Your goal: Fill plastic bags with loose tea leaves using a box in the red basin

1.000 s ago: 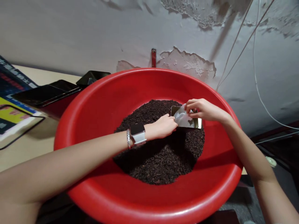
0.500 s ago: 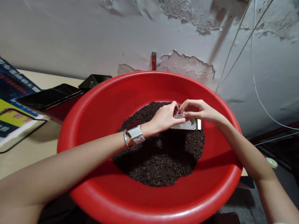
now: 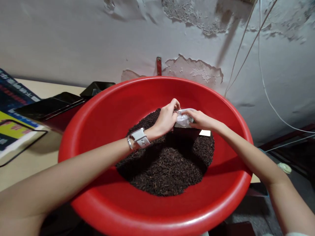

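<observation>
A large red basin [image 3: 95, 124] holds a heap of dark, dry, shredded leaves that look like loose tea [image 3: 159, 173]. On the heap rests a dark box [image 3: 184, 131], partly in shadow, with a pale flap [image 3: 205, 132] at its right end. A clear plastic bag [image 3: 183, 119] bulges from the top of the box. My left hand [image 3: 167, 117] has its fingers curled at the bag's left edge, closed on the plastic. From the right, my right hand [image 3: 199, 120] grips the bag's other side. The bag's contents cannot be made out.
Black-topped boxes [image 3: 59, 101] stand left of the basin on a pale table [image 3: 52, 147]. A printed poster or packet [image 3: 14, 114] lies at the far left. Behind is a peeling wall [image 3: 86, 42] with hanging cables [image 3: 262, 75] on the right.
My hands have moved apart, left hand up and left, right hand down and left. The plastic bag now puffs up more between them. The view has shifted slightly.
</observation>
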`<state>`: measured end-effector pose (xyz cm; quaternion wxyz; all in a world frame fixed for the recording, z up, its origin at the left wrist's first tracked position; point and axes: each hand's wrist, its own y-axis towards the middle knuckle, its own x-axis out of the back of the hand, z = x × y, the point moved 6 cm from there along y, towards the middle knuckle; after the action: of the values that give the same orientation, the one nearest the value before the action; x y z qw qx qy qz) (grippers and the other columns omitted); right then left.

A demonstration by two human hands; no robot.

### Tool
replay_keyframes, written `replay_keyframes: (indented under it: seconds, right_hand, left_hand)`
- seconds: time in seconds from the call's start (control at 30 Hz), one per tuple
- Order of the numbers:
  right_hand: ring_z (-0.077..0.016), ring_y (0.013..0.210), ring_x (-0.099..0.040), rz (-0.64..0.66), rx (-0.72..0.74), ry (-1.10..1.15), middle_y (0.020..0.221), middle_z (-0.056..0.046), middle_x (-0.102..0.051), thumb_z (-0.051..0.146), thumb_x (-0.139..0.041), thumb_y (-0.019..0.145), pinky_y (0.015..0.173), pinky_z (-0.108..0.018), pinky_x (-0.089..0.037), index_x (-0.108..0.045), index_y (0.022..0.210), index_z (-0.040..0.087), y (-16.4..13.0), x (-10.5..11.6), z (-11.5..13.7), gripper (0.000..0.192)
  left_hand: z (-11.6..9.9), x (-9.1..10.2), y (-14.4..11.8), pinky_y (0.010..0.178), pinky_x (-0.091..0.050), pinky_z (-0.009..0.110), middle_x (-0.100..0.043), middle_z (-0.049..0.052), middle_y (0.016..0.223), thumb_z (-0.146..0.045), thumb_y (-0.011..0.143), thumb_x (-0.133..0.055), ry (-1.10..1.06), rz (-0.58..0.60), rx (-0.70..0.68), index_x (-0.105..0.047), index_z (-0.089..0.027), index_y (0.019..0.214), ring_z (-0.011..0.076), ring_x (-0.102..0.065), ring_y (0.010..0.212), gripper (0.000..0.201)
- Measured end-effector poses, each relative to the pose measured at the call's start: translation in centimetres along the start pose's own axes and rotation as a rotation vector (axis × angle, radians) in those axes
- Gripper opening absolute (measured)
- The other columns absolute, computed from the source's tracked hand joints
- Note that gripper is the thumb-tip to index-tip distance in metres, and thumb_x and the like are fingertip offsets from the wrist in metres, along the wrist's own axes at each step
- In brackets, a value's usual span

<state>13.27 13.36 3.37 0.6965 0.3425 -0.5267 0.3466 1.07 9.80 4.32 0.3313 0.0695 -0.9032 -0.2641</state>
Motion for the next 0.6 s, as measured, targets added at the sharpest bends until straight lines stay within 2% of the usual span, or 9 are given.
replay_keyframes:
  seconds: [0.07,0.13,0.17,0.23,0.37,0.47,0.53,0.6]
  right_hand:
    - [-0.0187,0.097,-0.051,-0.032,-0.061,-0.109,0.116,-0.014,-0.054,0.01,-0.049,0.073,0.077,-0.03,-0.038,-0.049,0.113,0.012,0.5,-0.6,-1.0,0.04]
    - [-0.0183,0.088,-0.051,-0.004,-0.109,-0.193,0.094,-0.01,-0.06,0.012,-0.046,0.076,0.075,-0.03,-0.037,-0.056,0.094,0.012,0.8,-0.8,-1.7,0.021]
    - [-0.0178,0.084,-0.05,0.003,-0.108,-0.212,0.085,-0.009,-0.059,0.013,-0.046,0.077,0.075,-0.03,-0.036,-0.057,0.085,0.013,0.7,-0.6,-1.8,0.014]
    - [-0.0165,0.083,-0.048,-0.023,-0.06,-0.183,0.08,-0.007,-0.057,0.014,-0.046,0.077,0.075,-0.028,-0.036,-0.055,0.074,0.014,0.5,0.4,-1.3,0.009]
    - [-0.0115,0.074,-0.048,-0.119,-0.047,0.05,0.084,-0.004,-0.057,0.015,-0.042,0.08,0.068,-0.024,-0.038,-0.047,0.091,0.015,-0.7,3.0,-0.2,0.012]
    - [-0.0096,0.067,-0.05,-0.132,-0.098,0.191,0.079,-0.002,-0.058,0.016,-0.035,0.085,0.062,-0.023,-0.039,-0.041,0.099,0.017,-1.3,4.2,0.4,0.015]
    - [-0.0086,0.063,-0.05,-0.078,-0.099,0.268,0.074,0.0,-0.059,0.016,-0.035,0.085,0.059,-0.022,-0.039,-0.04,0.1,0.017,-1.4,4.5,0.9,0.015]
    - [-0.0079,0.058,-0.05,0.043,-0.101,0.311,0.066,0.002,-0.057,0.015,-0.037,0.084,0.057,-0.021,-0.04,-0.043,0.099,0.017,-1.3,4.3,1.6,0.016]
  left_hand:
    - [-0.1,0.0,0.1,0.078,-0.045,0.028,-0.061,0.005,0.093,0.002,0.07,-0.04,0.017,0.018,-0.079,-0.06,-0.016,0.091,0.0146,-0.057,0.086,0.034]
    - [0.0,-0.2,0.2,0.083,-0.044,0.031,-0.06,0.005,0.102,0.003,0.067,-0.038,0.086,0.07,-0.125,-0.065,-0.018,0.083,0.0159,-0.056,0.093,0.038]
    - [0.1,-0.3,0.3,0.085,-0.044,0.032,-0.059,0.005,0.106,0.004,0.066,-0.038,0.126,0.095,-0.128,-0.067,-0.018,0.08,0.0167,-0.055,0.096,0.039]
    - [0.5,-0.3,0.6,0.087,-0.043,0.032,-0.06,0.005,0.11,0.003,0.067,-0.038,0.189,0.131,-0.102,-0.068,-0.018,0.082,0.0179,-0.056,0.098,0.04]
    - [1.3,0.3,1.5,0.085,-0.045,0.032,-0.064,0.007,0.103,-0.003,0.074,-0.04,0.297,0.189,-0.032,-0.063,-0.017,0.104,0.0187,-0.057,0.095,0.041]
    - [1.8,0.5,2.1,0.082,-0.045,0.032,-0.061,0.01,0.104,-0.011,0.075,-0.045,0.392,0.261,-0.026,-0.06,-0.014,0.106,0.0207,-0.056,0.096,0.035]
    - [2.5,0.5,2.3,0.078,-0.047,0.032,-0.059,0.012,0.102,-0.018,0.07,-0.055,0.452,0.321,0.002,-0.06,-0.011,0.1,0.0224,-0.056,0.092,0.031]
    - [3.0,0.3,2.2,0.069,-0.048,0.03,-0.059,0.011,0.094,-0.023,0.063,-0.062,0.475,0.384,0.022,-0.06,-0.01,0.095,0.0222,-0.056,0.083,0.035]
